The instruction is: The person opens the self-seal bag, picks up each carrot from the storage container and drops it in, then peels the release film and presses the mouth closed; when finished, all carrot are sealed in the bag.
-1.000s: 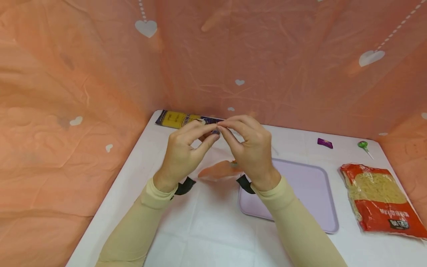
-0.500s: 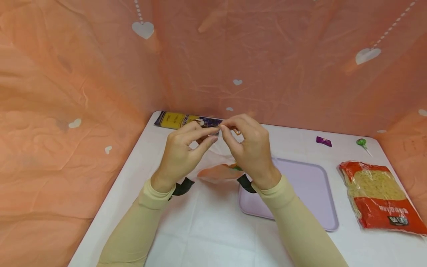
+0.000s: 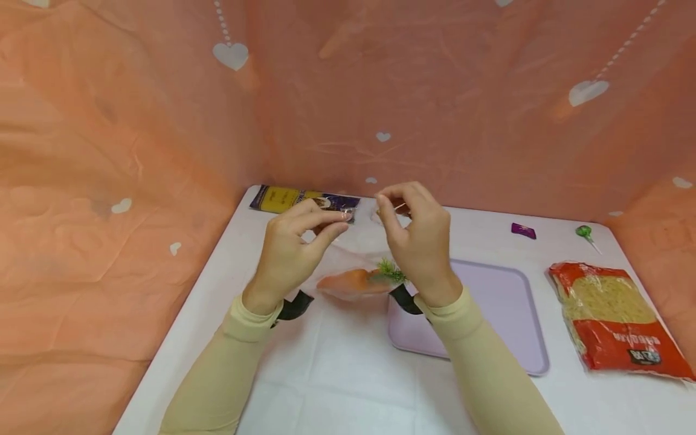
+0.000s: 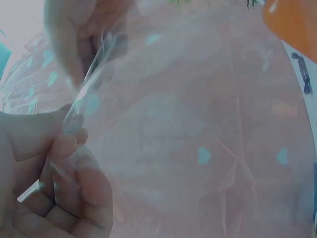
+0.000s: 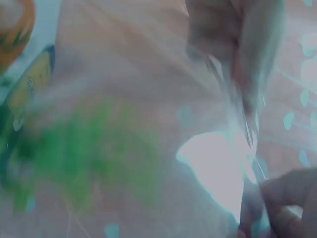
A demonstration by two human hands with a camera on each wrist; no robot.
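Note:
A clear plastic bag (image 3: 348, 257) hangs between my two hands, its film filling much of the left wrist view. My left hand (image 3: 296, 244) pinches one side of its edge between thumb and index finger. The other side is pinched by my right hand (image 3: 421, 238), a short gap away; in the left wrist view the edge (image 4: 86, 87) stretches between both hands. Below them, an orange carrot (image 3: 348, 282) with a feathery green top (image 3: 390, 271) shows through the film, low in the bag. The right wrist view is blurred, with the green top (image 5: 89, 153) at left.
A lavender tray (image 3: 489, 314) lies partly under my right forearm. At right are a red bag of pasta (image 3: 614, 314), a green lollipop (image 3: 585, 232) and a small purple packet (image 3: 523, 231). A yellow and navy packet (image 3: 293, 198) lies at the back left.
My hands have moved apart, from fingertips touching to a visible gap, with the right going rightward. More of the carrot's green top now shows.

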